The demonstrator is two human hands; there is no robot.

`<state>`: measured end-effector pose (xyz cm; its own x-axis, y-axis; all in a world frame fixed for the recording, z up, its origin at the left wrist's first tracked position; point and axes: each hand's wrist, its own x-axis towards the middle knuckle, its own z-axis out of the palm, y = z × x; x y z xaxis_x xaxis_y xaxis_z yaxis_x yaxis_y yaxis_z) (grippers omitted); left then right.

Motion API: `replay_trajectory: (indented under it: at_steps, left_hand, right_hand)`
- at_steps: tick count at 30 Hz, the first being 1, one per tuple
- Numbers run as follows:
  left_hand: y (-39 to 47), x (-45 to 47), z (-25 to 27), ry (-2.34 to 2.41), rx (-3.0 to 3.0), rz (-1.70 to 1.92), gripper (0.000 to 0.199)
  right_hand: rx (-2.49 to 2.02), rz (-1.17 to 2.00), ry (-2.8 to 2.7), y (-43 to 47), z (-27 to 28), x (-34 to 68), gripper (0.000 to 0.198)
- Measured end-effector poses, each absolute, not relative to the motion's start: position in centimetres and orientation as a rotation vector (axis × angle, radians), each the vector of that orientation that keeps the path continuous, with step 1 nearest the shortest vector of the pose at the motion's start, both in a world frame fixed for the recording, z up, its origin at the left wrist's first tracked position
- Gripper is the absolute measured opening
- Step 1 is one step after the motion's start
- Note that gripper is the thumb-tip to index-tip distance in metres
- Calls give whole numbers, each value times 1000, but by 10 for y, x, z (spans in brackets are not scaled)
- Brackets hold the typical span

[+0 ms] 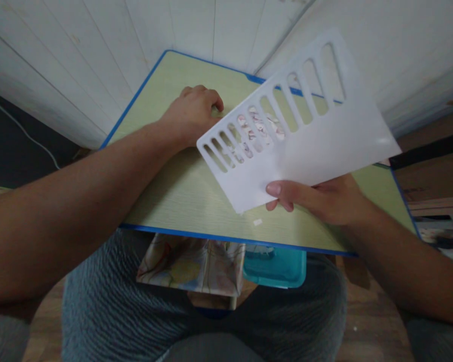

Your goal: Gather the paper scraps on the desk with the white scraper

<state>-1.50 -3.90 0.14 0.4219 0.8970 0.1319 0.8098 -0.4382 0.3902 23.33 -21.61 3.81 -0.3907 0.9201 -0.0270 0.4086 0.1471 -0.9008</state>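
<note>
My right hand [317, 198] grips the lower edge of a thin white plastic panel [324, 141], thumb on its face and fingers beneath. The panel is tilted above the table and has a row of elongated slots along its upper edge. Through the slots several small white pieces with reddish marks [260, 125] show on the tabletop; I cannot make out what they are. My left hand [196, 113] lies on the table beyond the panel's left corner, fingers curled in. Its thumb side is partly hidden behind the panel, so anything within its grasp is out of sight.
The pale yellow-green table [162, 196] has a blue edge. A small white scrap [257, 221] lies near its front. Below the front edge are a patterned cloth item [192, 266] and a turquoise plastic container [279, 269], between my knees. White plank walls [192, 25] stand behind; boxes [434, 176] are at right.
</note>
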Motion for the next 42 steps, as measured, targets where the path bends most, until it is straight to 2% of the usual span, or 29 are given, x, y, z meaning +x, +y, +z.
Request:
replay_trajectory:
  at_steps: [7, 14, 20, 25, 33, 42]
  left_hand:
    - [-43, -10, 3, 1540, 2429, 468, 69]
    - [-43, -10, 4, 1579, 2464, 437, 53]
    - [-47, -10, 7, 1568, 2463, 419, 52]
    - [-46, -11, 6, 1568, 2462, 426, 55]
    - [-38, -14, 0, 1523, 2479, 461, 48]
    - [-44, -12, 2, 1544, 2450, 473, 48]
  right_hand:
    - [-1320, 1219, -1790, -210, 30, 241, 39]
    - [-1383, 1202, -1897, -210, 35, 247, 34]
    - [-1306, 1256, -2013, -203, 49, 255, 27]
    - [-1280, 1434, -1995, -202, 48, 258, 25]
    - [-1213, 1657, -2004, -201, 52, 262, 21]
    - [-1190, 1585, -1997, -194, 48, 270, 23]
